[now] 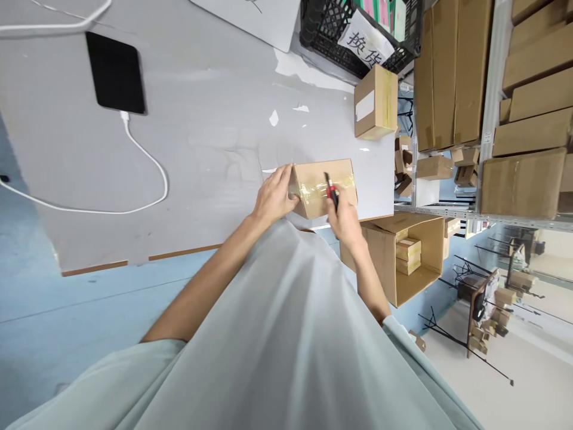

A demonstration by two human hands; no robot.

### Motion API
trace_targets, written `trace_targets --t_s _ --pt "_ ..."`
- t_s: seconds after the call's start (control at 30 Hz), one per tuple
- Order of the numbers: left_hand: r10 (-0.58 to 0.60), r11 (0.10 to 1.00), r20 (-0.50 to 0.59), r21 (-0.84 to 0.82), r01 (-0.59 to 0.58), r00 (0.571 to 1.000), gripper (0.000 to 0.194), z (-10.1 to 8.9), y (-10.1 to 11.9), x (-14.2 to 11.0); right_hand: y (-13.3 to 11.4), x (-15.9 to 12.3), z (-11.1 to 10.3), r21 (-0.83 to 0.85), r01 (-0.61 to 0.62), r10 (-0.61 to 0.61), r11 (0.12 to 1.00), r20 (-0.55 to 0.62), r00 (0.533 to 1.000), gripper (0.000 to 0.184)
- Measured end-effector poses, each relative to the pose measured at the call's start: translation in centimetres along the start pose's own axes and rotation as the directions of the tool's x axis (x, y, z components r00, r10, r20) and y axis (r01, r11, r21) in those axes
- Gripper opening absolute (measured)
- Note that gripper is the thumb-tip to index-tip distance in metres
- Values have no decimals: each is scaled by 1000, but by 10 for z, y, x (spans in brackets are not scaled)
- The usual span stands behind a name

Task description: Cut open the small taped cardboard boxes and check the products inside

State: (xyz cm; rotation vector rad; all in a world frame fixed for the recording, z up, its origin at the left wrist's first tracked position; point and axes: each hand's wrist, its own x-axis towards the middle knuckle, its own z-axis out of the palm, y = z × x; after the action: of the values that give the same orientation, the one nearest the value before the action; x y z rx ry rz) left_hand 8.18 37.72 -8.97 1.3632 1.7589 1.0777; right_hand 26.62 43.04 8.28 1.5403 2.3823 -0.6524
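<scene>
A small cardboard box (311,173) with clear, yellowish tape along it lies at the table's near edge. My left hand (274,196) grips the box's left end, thumb low and fingers over the upper corner. In my right hand (344,220) is a red-and-black utility knife (332,190), its tip over the taped face. I cannot tell whether the blade touches the tape. Farther back on the right stands another taped cardboard box (375,103) with a white label.
A black tablet (117,73) with a white cable lies on the grey table (201,119). At the back is a black crate (329,30) with a paper sign. Below the table's right end, an open carton (380,251) holds small boxes. Shelves (490,119) of cartons stand at right.
</scene>
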Motion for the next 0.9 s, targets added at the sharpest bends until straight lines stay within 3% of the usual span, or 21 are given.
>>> trace_targets --t_s 0.07,0.17,0.37,0.47,0.6,0.77,0.9 --pt "8 1000 1 -4 -8 1000 102 1 -1 1 -18 -4 4 -12 63 -61 998 87 994 58" --pt "19 1000 6 -14 -19 1000 99 2 -3 1 -35 -3 12 -93 63 -50 994 140 989 60" --pt "14 998 38 -65 -12 999 94 -10 -2 1 -42 0 24 -124 7 7 992 114 993 60" --pt "-17 991 67 -133 26 998 71 -26 1 14 -44 -2 27 -94 -10 19 996 92 996 61" --pt "-139 974 21 -178 140 990 37 -43 14 39 -60 -7 25 -128 -82 95 988 104 990 62" --pt "-221 965 24 -136 223 975 21 -44 27 53 -86 -12 22 -291 -179 228 940 143 963 67" --pt "-257 958 27 -124 258 966 18 -44 31 49 -98 -2 21 -375 -175 250 911 161 955 70"
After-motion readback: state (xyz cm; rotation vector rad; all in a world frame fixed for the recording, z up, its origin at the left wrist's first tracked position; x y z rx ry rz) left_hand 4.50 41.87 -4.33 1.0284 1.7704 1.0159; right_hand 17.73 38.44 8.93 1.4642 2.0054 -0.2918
